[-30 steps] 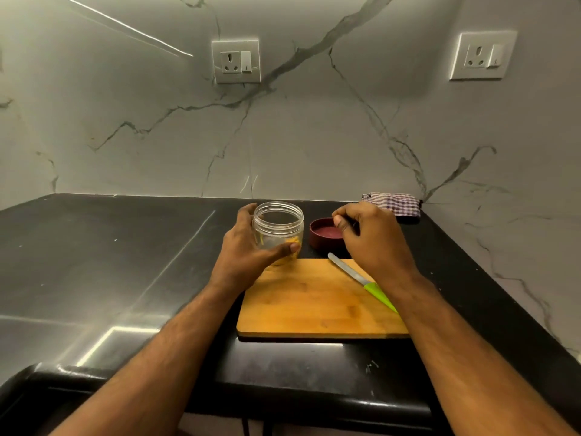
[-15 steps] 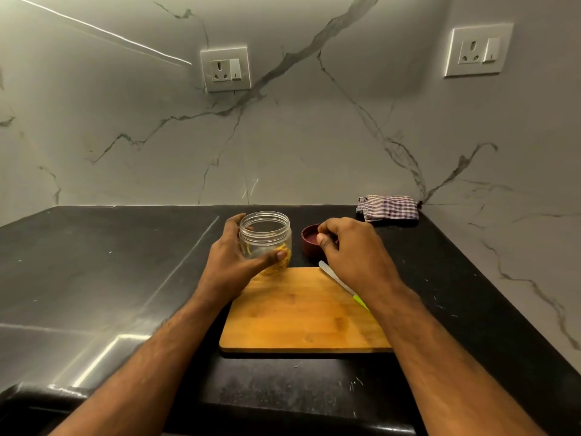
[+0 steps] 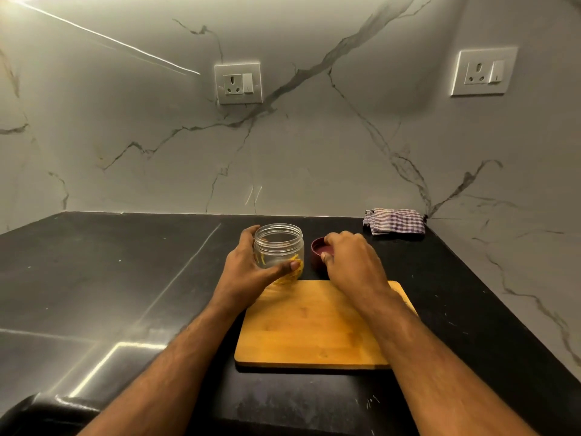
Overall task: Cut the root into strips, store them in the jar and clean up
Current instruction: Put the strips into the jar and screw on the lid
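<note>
A clear open jar (image 3: 278, 243) with yellow root strips (image 3: 292, 273) at its bottom stands just behind the wooden cutting board (image 3: 314, 328). My left hand (image 3: 248, 272) grips the jar, thumb across its front. Right of the jar lies the dark red lid (image 3: 318, 248); my right hand (image 3: 352, 259) pinches its near edge with thumb and fingers, and the lid looks tilted up. The knife is hidden under my right forearm.
A folded checked cloth (image 3: 394, 221) lies at the back right corner of the black countertop (image 3: 110, 278). Marble walls close the back and right side. Two wall sockets (image 3: 239, 84) sit above the counter.
My right hand has closed on the lid and tipped it up. The left hand keeps its grip on the jar. The camera view has shifted, and the knife is now covered by my forearm.
</note>
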`<state>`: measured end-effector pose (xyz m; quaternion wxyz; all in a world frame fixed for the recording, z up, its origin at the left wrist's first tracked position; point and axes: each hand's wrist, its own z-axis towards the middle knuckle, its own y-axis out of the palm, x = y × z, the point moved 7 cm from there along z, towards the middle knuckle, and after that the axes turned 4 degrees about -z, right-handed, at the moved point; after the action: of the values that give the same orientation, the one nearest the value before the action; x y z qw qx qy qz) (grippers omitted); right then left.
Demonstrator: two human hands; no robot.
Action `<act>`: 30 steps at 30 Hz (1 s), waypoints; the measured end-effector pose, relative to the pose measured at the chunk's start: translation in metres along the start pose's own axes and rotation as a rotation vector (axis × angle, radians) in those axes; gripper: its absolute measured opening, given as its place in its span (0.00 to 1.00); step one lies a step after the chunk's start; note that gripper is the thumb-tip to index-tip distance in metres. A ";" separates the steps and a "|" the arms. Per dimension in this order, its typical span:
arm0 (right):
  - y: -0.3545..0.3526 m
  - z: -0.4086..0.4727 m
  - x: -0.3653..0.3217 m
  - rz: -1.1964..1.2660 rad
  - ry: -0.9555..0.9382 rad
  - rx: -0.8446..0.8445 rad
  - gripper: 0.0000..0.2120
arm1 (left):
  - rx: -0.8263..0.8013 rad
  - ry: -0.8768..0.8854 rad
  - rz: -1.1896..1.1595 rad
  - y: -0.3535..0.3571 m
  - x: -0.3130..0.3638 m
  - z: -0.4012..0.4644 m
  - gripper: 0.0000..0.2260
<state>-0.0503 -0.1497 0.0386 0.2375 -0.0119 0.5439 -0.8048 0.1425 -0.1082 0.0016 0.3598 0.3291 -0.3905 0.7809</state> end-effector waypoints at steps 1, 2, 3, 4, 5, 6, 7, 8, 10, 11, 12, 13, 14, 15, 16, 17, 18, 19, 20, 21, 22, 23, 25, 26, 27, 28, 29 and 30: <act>0.005 0.005 -0.004 -0.078 0.012 -0.060 0.19 | 0.007 -0.004 -0.002 0.000 -0.001 0.003 0.45; 0.011 0.009 -0.006 -0.138 0.033 -0.122 0.20 | 0.015 -0.009 -0.003 -0.001 -0.003 0.005 0.45; 0.016 0.013 -0.008 -0.176 0.059 -0.178 0.21 | 0.021 -0.015 -0.006 -0.001 -0.004 0.007 0.46; 0.019 0.017 -0.009 -0.199 0.083 -0.213 0.22 | 0.024 -0.021 -0.009 -0.001 -0.007 0.011 0.45; 0.022 0.021 -0.008 -0.221 0.098 -0.235 0.23 | 0.024 -0.026 -0.009 0.000 -0.010 0.013 0.45; 0.024 0.024 -0.007 -0.236 0.113 -0.255 0.24 | 0.020 -0.028 -0.005 0.000 -0.013 0.016 0.46; 0.024 0.025 -0.005 -0.237 0.131 -0.273 0.25 | 0.014 -0.027 -0.001 0.001 -0.015 0.018 0.46; 0.023 0.026 -0.003 -0.228 0.146 -0.276 0.25 | 0.007 -0.023 0.000 0.001 -0.016 0.020 0.46; 0.018 0.027 0.002 -0.177 0.138 -0.179 0.22 | -0.012 -0.024 -0.008 0.003 -0.018 0.024 0.46; 0.014 0.027 0.004 -0.121 0.119 -0.077 0.20 | -0.020 -0.024 -0.011 0.004 -0.019 0.026 0.46; 0.008 0.027 0.006 -0.035 0.098 0.038 0.17 | -0.026 -0.023 -0.011 0.005 -0.018 0.026 0.45; 0.003 0.026 0.008 0.077 0.080 0.140 0.13 | -0.031 -0.020 -0.012 0.006 -0.017 0.026 0.44; -0.001 0.026 0.010 0.200 0.070 0.211 0.10 | -0.034 -0.017 -0.015 0.007 -0.016 0.027 0.44; -0.005 0.026 0.011 0.334 0.069 0.255 0.08 | -0.038 -0.016 -0.020 0.007 -0.015 0.026 0.44; -0.008 0.027 0.012 0.471 0.074 0.277 0.07 | -0.041 -0.016 -0.022 0.007 -0.015 0.026 0.45; -0.010 0.027 0.013 0.601 0.092 0.281 0.08 | -0.045 -0.018 -0.019 0.008 -0.014 0.025 0.45; -0.011 0.026 0.014 0.731 0.117 0.281 0.09 | -0.051 -0.017 -0.017 0.008 -0.013 0.025 0.46; -0.010 0.025 0.015 0.857 0.148 0.279 0.10 | -0.057 -0.015 -0.016 0.009 -0.012 0.024 0.46; -0.007 0.025 0.016 0.971 0.178 0.270 0.11 | -0.061 -0.011 -0.018 0.009 -0.011 0.024 0.45; -0.003 0.024 0.016 1.067 0.211 0.250 0.10 | -0.063 -0.008 -0.020 0.009 -0.010 0.024 0.45; 0.001 0.024 0.015 1.151 0.243 0.220 0.09 | -0.064 -0.005 -0.020 0.009 -0.009 0.023 0.45; 0.006 0.023 0.014 1.239 0.279 0.187 0.08 | -0.064 -0.001 -0.019 0.009 -0.009 0.023 0.46; 0.012 0.022 0.011 1.442 0.356 0.115 0.07 | -0.063 0.011 -0.017 0.010 -0.007 0.022 0.47; 0.013 0.022 0.009 1.545 0.387 0.077 0.07 | -0.062 0.017 -0.020 0.010 -0.007 0.022 0.47; 0.014 0.021 0.008 1.632 0.411 0.041 0.09 | -0.062 0.025 -0.026 0.010 -0.006 0.021 0.48; 0.016 0.020 0.007 1.695 0.428 0.008 0.14 | -0.064 0.038 -0.029 0.011 -0.004 0.021 0.48; 0.018 0.019 0.007 1.718 0.441 -0.016 0.19 | -0.067 0.057 -0.022 0.011 -0.001 0.020 0.48; 0.019 0.018 0.006 1.715 0.449 -0.033 0.22 | -0.072 0.079 -0.011 0.012 0.001 0.019 0.47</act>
<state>-0.0438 -0.1738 0.0276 0.6464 0.5546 0.4108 -0.3253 0.1368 -0.1296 0.0073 0.3906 0.2871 -0.4022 0.7767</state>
